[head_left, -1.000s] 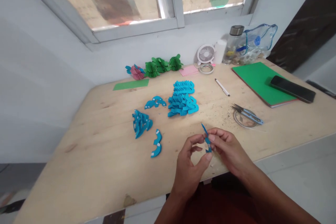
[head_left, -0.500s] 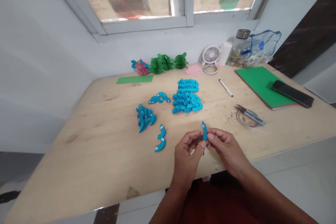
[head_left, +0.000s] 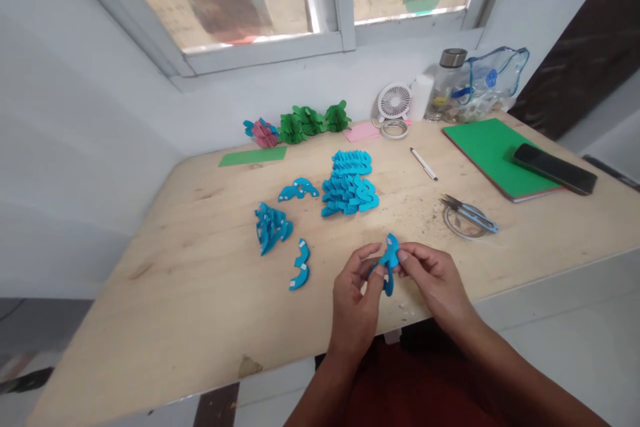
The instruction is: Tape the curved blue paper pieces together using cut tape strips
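Between my two hands is a blue paper cutout with a small white patch near its upper end. The thumb and fingers of my left hand pinch its lower left part, while my right hand pinches its right edge. A curved blue paper strip with white patches lies left of my hands. Beyond it stands a folded blue paper cluster, and another curved piece lies behind that. Stacks of folded blue paper sit ahead of my hands.
Thread snips lie on a tape roll at right. A pen, green folder and phone are farther right. Along the wall stand green paper shapes, a small fan and a glass bottle.
The blue cutout has turned and spread, showing a wider face and a lower loop instead of a thin edge. Both hands still pinch it. The view has shifted slightly.
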`<act>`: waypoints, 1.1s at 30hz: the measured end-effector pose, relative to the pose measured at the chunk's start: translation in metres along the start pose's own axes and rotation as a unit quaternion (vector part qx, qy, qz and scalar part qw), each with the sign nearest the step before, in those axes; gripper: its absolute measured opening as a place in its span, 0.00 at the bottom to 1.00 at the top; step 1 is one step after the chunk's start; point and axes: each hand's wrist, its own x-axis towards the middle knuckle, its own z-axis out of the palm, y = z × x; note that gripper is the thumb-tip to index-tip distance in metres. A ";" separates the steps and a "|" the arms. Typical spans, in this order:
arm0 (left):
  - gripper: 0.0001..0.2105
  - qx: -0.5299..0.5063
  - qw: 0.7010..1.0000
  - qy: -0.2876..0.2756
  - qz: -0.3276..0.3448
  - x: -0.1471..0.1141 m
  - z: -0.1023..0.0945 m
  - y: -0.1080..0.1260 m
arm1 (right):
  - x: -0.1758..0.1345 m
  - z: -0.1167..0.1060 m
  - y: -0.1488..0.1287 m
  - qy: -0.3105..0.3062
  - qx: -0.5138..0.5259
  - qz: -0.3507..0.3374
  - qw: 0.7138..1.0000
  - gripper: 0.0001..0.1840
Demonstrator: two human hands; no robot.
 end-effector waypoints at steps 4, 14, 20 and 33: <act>0.12 -0.031 0.999 0.001 -0.015 0.004 0.007 -0.004 | -0.001 -0.008 0.004 -0.005 -0.055 -0.036 0.998 0.12; 0.10 -0.165 0.967 -0.026 -0.190 0.015 0.008 -0.007 | 0.005 -0.026 0.012 -0.009 -0.156 -0.051 0.986 0.13; 0.08 -0.033 0.982 -0.061 -0.174 0.018 0.006 -0.011 | 0.009 -0.032 0.012 -0.074 -0.196 -0.065 0.976 0.12; 0.12 0.013 0.988 -0.028 -0.155 0.022 -0.005 -0.020 | 0.056 -0.155 0.037 0.133 -0.622 -0.123 0.762 0.18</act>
